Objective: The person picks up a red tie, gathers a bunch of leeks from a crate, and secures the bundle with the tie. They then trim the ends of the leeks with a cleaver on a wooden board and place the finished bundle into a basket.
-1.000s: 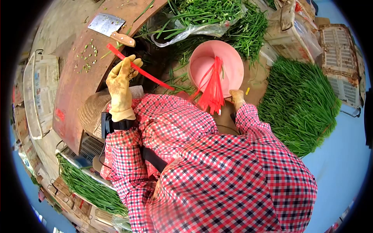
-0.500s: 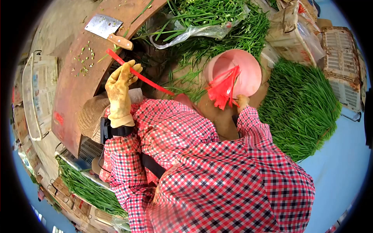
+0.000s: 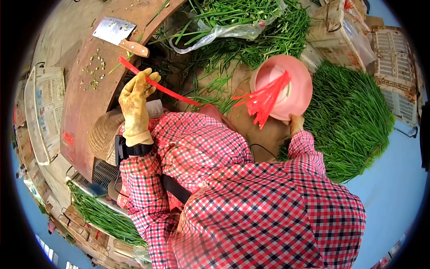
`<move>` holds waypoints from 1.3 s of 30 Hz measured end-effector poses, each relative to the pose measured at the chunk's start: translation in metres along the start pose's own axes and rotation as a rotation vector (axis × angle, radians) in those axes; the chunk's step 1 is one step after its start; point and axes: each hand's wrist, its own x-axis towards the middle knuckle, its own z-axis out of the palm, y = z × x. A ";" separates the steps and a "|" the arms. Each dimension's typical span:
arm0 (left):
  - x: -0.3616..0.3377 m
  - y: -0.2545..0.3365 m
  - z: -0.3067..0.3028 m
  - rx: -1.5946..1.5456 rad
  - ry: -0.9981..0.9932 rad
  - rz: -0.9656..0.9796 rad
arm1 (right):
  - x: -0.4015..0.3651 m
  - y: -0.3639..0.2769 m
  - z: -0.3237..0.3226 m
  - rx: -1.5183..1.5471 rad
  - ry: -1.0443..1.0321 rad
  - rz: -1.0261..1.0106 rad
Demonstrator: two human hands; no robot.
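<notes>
My left hand (image 3: 135, 101), in a yellowish work glove, is raised near the curved wooden table, its fingers closed on a long red strip (image 3: 174, 94). The strip slants down to the right past my checked sleeve. My right hand (image 3: 295, 124), also gloved, is closed at the lower rim of a pink bucket (image 3: 302, 87). The bucket is tipped so its mouth shows, and a bundle of red strips (image 3: 265, 103) hangs out over its left rim. A cleaver (image 3: 114, 30) with a wooden handle lies on the table to the upper left of my left hand.
The brown table (image 3: 76, 121) carries small green cut bits. A large bundle of green stalks (image 3: 349, 121) stands right of the bucket. More loose stalks and a clear plastic bag (image 3: 219, 32) are at the top. Crates (image 3: 396, 58) stand at the right, another (image 3: 47, 107) at the left.
The pink bucket and the red bundle have shifted right, with my right hand now at the bucket's rim. My left hand has moved only slightly and keeps the red strip.
</notes>
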 end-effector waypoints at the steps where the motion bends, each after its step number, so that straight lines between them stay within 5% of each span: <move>1: 0.001 -0.001 0.001 0.008 0.010 -0.011 | 0.005 0.015 -0.011 0.053 0.027 0.053; 5: -0.001 -0.002 0.004 0.001 -0.012 -0.036 | 0.015 0.047 -0.031 0.132 0.087 0.222; 8: 0.002 -0.001 0.006 -0.001 -0.025 -0.035 | 0.028 0.062 -0.035 0.088 0.054 0.149; 15: 0.002 0.000 0.010 0.004 -0.015 -0.053 | 0.062 0.004 0.041 0.094 -0.047 0.168; 19: 0.003 0.004 0.016 0.012 -0.026 -0.048 | 0.052 -0.007 0.057 0.339 -0.119 0.295; 22: 0.006 0.003 0.021 0.015 -0.033 -0.040 | 0.043 0.012 0.069 0.228 -0.070 0.156; 27: 0.007 0.005 0.021 0.003 -0.050 -0.035 | 0.075 0.010 0.055 0.073 -0.108 0.295; 31: 0.005 -0.001 0.015 -0.020 -0.064 -0.023 | 0.032 -0.008 0.036 0.084 -0.484 0.278; 34: 0.002 0.001 0.014 -0.052 -0.084 0.021 | 0.025 -0.016 0.031 -0.069 -0.366 0.379; 39: -0.004 0.003 0.014 -0.029 -0.106 0.166 | 0.054 -0.048 0.008 -0.284 -0.262 -0.041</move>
